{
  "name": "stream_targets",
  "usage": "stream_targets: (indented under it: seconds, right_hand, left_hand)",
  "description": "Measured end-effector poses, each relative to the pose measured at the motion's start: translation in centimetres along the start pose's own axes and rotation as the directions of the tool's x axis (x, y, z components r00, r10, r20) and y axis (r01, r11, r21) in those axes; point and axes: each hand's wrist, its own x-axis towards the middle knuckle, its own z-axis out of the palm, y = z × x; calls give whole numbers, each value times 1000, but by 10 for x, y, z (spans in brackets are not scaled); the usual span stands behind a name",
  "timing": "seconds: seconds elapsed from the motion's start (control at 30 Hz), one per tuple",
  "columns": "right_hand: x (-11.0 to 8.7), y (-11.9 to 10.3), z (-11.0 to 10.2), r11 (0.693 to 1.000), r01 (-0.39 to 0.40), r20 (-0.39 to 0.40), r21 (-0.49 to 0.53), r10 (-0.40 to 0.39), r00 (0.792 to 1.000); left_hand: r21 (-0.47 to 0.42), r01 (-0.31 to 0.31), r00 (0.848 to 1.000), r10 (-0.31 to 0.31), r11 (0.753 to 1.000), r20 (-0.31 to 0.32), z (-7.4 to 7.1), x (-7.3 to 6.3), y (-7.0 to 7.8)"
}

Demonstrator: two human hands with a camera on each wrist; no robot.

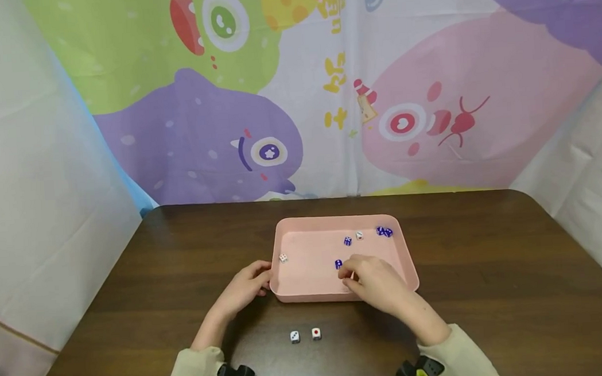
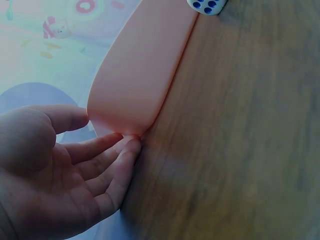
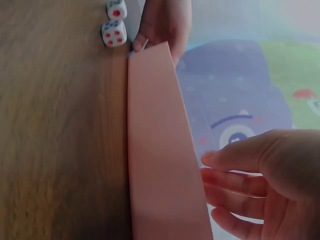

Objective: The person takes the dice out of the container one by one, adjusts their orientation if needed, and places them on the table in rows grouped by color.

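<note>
A pink tray sits on the table. My left hand touches its left end with thumb and fingers lightly bent; in the left wrist view the thumb meets the rim. Over the front right part of the tray, my right hand reaches down with loosely bent fingers. Its fingertips are beside a blue die; no held thing is visible. Farther back lie a blue die, a white die and two touching blue dice. Another white die lies near the left wall.
Two white dice stand on the brown table in front of the tray, a left die and a right die with a red pip on top. A cartoon-printed curtain hangs behind the table.
</note>
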Motion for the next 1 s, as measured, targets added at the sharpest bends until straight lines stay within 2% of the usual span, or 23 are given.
stream_targets:
  seconds: [0.1,0.3,0.57,0.73,0.83,1.0]
  right_hand:
    - [1,8,2,999,-41,-16,-14,41,999]
    - [0,19,4,997,-63,-57,-48,60,997]
    - [-2,29,4,988,-106,20,-109,109,994]
    - [-2,33,6,986,-110,38,-129,116,993]
    - [-1,36,8,984,-112,45,-137,119,992]
    - [-1,38,10,984,-120,60,-134,129,990]
  left_hand:
    - [-2,7,1000,-7,1000,-3,1,0,0]
    - [-4,12,1000,-12,1000,-5,2,-1,2]
    - [3,13,1000,-13,1000,-6,0,-3,2]
    - [2,10,1000,-10,1000,-1,0,-2,2]
    - [-2,7,1000,-7,1000,3,0,-5,10]
    - [5,12,1000,-12,1000,7,-1,-17,33]
